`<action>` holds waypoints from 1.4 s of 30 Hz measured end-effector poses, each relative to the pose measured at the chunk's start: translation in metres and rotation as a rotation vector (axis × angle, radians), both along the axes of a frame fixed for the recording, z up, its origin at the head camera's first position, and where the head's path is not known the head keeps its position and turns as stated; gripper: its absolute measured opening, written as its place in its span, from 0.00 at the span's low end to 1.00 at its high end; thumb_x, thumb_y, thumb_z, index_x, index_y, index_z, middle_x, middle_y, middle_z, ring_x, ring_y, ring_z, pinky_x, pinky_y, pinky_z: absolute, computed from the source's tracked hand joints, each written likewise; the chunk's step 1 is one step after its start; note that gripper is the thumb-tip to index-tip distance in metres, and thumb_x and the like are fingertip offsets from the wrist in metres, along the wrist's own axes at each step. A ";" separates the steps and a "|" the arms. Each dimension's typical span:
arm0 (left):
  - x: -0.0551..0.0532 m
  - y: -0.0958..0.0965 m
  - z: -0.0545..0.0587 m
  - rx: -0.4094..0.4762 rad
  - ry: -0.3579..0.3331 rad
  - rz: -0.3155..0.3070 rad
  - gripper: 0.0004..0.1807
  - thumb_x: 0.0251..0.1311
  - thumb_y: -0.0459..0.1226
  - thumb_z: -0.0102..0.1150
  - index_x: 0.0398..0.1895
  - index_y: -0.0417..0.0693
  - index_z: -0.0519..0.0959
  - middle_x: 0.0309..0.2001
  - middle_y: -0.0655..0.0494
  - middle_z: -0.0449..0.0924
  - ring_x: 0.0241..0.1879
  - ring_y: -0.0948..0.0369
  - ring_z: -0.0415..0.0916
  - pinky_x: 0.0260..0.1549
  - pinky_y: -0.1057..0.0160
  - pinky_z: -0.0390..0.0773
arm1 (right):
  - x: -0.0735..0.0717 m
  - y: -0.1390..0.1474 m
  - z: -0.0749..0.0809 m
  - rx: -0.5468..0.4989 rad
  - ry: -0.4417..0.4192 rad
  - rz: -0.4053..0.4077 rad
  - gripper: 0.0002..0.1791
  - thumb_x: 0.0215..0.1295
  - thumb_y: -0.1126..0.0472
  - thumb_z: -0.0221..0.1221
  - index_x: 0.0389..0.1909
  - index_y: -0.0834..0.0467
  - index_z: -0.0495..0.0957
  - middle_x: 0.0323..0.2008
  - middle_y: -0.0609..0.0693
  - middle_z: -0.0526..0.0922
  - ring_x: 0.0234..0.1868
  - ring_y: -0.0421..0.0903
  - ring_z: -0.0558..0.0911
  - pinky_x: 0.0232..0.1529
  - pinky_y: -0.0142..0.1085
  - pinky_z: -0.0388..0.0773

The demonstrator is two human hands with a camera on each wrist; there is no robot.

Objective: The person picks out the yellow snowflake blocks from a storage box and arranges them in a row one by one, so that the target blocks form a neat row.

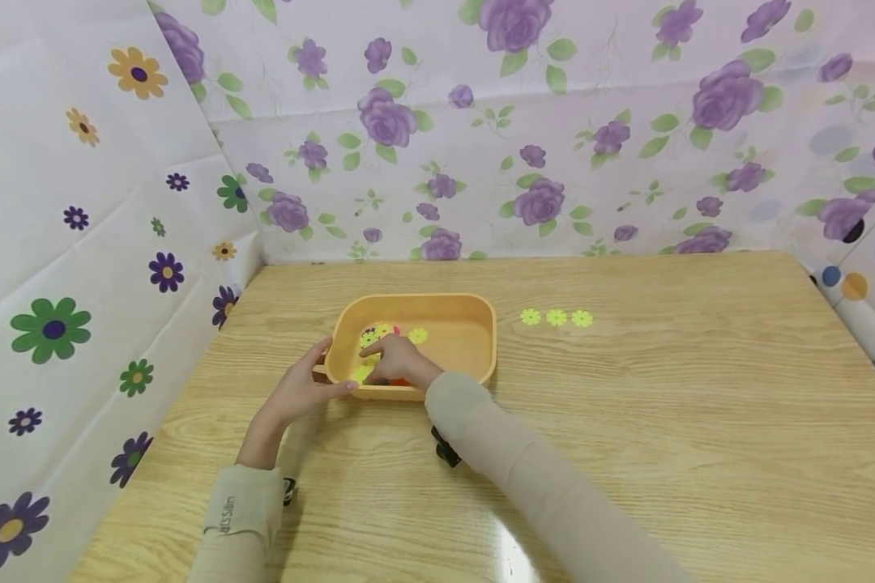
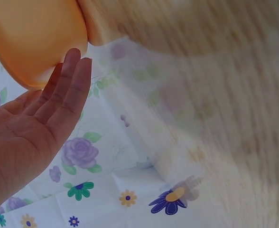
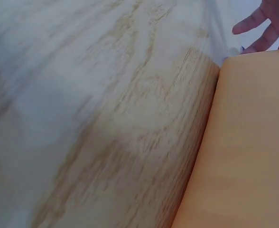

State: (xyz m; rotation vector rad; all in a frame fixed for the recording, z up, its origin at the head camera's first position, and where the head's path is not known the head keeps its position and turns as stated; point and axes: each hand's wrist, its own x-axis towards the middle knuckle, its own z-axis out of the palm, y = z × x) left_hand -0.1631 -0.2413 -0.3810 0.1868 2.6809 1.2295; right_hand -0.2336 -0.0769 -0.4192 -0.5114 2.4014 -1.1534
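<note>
A white backdrop printed with purple roses rises behind a wood-grain table; a daisy-print sheet closes the left side and a polka-dot sheet the right. Two beige sleeves reach in from the near edge. The orange tub, with rounded corners, sits on the table left of centre, towards the far side. The left hand touches the tub at its left end, thumb along the near rim and fingers fairly straight against the outer wall, thumb and fingers spread apart. The right hand dips inside the tub's left half, two visible digits parted and pointing left; its other fingers are hidden, and whether they touch anything cannot be told. A black device shows under the right forearm, and a smaller bit of another beside the left cuff. Three yellow-green flower cut-outs lie in a row on the table, just right of the tub. More yellow flower cut-outs lie in the tub around the right hand, with a small pink piece near its far wall.
</note>
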 end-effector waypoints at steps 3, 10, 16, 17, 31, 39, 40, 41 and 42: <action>0.005 0.007 0.010 0.003 -0.001 -0.002 0.46 0.53 0.35 0.64 0.68 0.32 0.46 0.57 0.28 0.62 0.46 0.40 0.71 0.38 0.51 0.75 | -0.001 -0.003 -0.001 0.057 0.021 0.009 0.25 0.49 0.62 0.68 0.52 0.52 0.78 0.54 0.47 0.76 0.41 0.40 0.74 0.34 0.27 0.73; -0.002 -0.001 -0.004 0.008 0.007 -0.006 0.48 0.52 0.39 0.65 0.69 0.36 0.46 0.56 0.31 0.64 0.46 0.43 0.72 0.37 0.54 0.76 | -0.003 -0.008 -0.001 0.152 0.039 0.008 0.25 0.49 0.59 0.68 0.52 0.50 0.78 0.54 0.45 0.75 0.50 0.41 0.73 0.44 0.30 0.71; -0.007 -0.008 -0.016 0.016 0.014 -0.010 0.50 0.50 0.43 0.66 0.70 0.40 0.45 0.55 0.34 0.65 0.46 0.45 0.72 0.37 0.55 0.76 | -0.004 -0.008 0.000 0.261 0.097 0.074 0.24 0.52 0.52 0.66 0.52 0.48 0.78 0.53 0.42 0.76 0.56 0.42 0.71 0.51 0.34 0.69; -0.007 -0.009 -0.017 0.015 0.014 -0.007 0.50 0.50 0.43 0.66 0.70 0.41 0.46 0.55 0.34 0.66 0.46 0.45 0.73 0.37 0.55 0.76 | -0.005 -0.009 0.000 0.277 0.112 0.090 0.24 0.52 0.51 0.66 0.52 0.47 0.78 0.53 0.42 0.76 0.55 0.42 0.72 0.51 0.33 0.69; 0.004 0.007 0.010 0.011 0.014 -0.039 0.48 0.51 0.38 0.65 0.67 0.29 0.46 0.54 0.26 0.64 0.44 0.40 0.72 0.36 0.53 0.76 | -0.007 -0.014 -0.006 0.338 0.140 0.074 0.22 0.51 0.46 0.65 0.50 0.43 0.79 0.51 0.38 0.77 0.52 0.41 0.74 0.44 0.34 0.73; 0.005 0.008 0.012 0.036 0.001 -0.025 0.47 0.52 0.36 0.65 0.68 0.30 0.46 0.54 0.27 0.64 0.45 0.41 0.72 0.37 0.53 0.76 | -0.007 -0.015 -0.006 0.271 0.110 0.014 0.21 0.48 0.51 0.68 0.46 0.47 0.82 0.49 0.39 0.79 0.51 0.40 0.74 0.43 0.33 0.73; 0.005 0.008 0.012 0.032 -0.001 -0.024 0.47 0.52 0.36 0.64 0.68 0.31 0.46 0.54 0.27 0.64 0.45 0.41 0.72 0.37 0.54 0.76 | -0.007 -0.015 -0.006 0.258 0.109 0.006 0.21 0.47 0.52 0.69 0.45 0.48 0.82 0.48 0.40 0.79 0.51 0.40 0.74 0.43 0.33 0.73; 0.006 0.009 0.012 0.033 -0.004 -0.021 0.47 0.52 0.36 0.64 0.68 0.31 0.46 0.55 0.27 0.64 0.45 0.41 0.72 0.37 0.54 0.76 | -0.007 -0.014 -0.006 0.246 0.110 -0.003 0.20 0.47 0.53 0.69 0.45 0.49 0.82 0.47 0.41 0.80 0.50 0.41 0.75 0.42 0.33 0.73; 0.006 0.009 0.012 0.036 -0.006 -0.019 0.46 0.52 0.36 0.64 0.68 0.32 0.46 0.55 0.27 0.64 0.44 0.41 0.72 0.38 0.54 0.76 | -0.007 -0.014 -0.006 0.233 0.109 -0.013 0.20 0.46 0.54 0.70 0.44 0.50 0.83 0.47 0.41 0.80 0.49 0.41 0.75 0.41 0.33 0.73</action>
